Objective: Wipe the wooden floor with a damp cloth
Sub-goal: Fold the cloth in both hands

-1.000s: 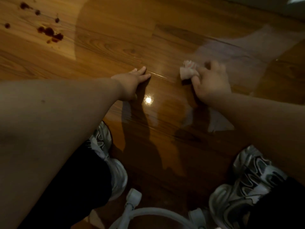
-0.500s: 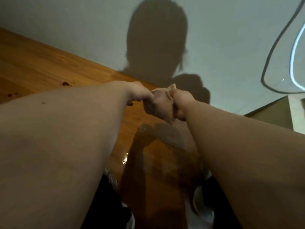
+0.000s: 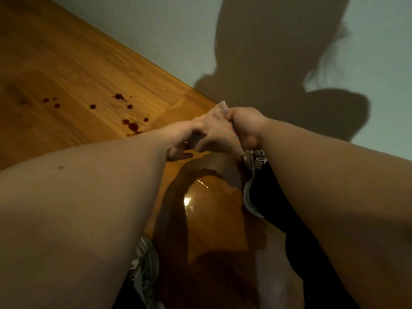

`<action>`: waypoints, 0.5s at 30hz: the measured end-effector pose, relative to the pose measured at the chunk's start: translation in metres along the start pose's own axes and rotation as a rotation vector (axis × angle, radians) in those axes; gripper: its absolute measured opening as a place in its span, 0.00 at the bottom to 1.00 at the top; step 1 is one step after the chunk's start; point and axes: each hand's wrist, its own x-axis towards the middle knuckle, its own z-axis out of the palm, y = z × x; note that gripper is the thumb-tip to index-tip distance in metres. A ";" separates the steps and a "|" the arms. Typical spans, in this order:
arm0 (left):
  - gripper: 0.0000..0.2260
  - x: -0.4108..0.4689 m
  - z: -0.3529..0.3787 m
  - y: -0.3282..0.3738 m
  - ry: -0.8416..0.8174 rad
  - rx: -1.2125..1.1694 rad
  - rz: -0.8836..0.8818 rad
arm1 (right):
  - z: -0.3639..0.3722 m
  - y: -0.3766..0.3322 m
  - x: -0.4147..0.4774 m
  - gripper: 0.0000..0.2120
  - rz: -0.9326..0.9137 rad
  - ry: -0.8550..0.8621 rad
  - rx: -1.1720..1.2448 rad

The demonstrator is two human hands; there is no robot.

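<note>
Both hands are up off the floor w/ the cloth (image 3: 214, 130) stretched between them. The right hand (image 3: 245, 126) is fisted tight round the cloth's right side, and one corner pokes out above the knuckles. The left hand (image 3: 182, 137) grips the lower left edge w/ curled fingers; the exact pinch is partly hidden by the fabric. So the cloth sits btwn the two grips, bunched and pale w/ a faint pattern, held in the air and not touching the boards.

The wooden floor (image 3: 78, 63) runs diagonally under the arms to meet a pale wall (image 3: 178, 30). Dark red spots (image 3: 132, 126) are scattered on the boards left of the left hand, apart from the cloth. A glossy wet patch (image 3: 200, 208) w/ a light glare lies below the hands, btwn the forearms.

A silver-grey sneaker (image 3: 256, 160) shows just under the right wrist, w/ a black trouser leg (image 3: 278, 208) next to it. A 2nd sneaker (image 3: 145, 264) is at bottom left. The person's shadow (image 3: 267, 63) falls on the wall behind the hands.
</note>
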 end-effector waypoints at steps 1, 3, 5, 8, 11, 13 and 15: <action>0.22 0.008 -0.001 -0.001 -0.018 -0.028 -0.011 | -0.001 -0.002 0.008 0.13 0.021 -0.016 -0.042; 0.19 0.019 -0.002 0.001 0.005 -0.066 -0.004 | 0.003 -0.008 0.024 0.15 0.034 -0.023 -0.114; 0.20 0.022 -0.007 0.005 0.074 -0.086 0.011 | 0.008 -0.014 0.038 0.14 0.024 -0.009 -0.160; 0.19 0.021 -0.028 0.002 0.182 -0.061 0.011 | 0.030 -0.023 0.051 0.07 0.053 -0.116 -0.232; 0.10 0.016 -0.051 -0.009 0.280 -0.144 -0.002 | 0.053 -0.029 0.062 0.12 0.048 -0.209 -0.416; 0.13 0.011 -0.063 -0.016 0.338 -0.195 -0.020 | 0.069 -0.033 0.072 0.08 -0.025 -0.237 -0.572; 0.14 0.002 -0.071 -0.022 0.399 -0.156 -0.038 | 0.086 -0.037 0.077 0.10 -0.084 -0.272 -0.707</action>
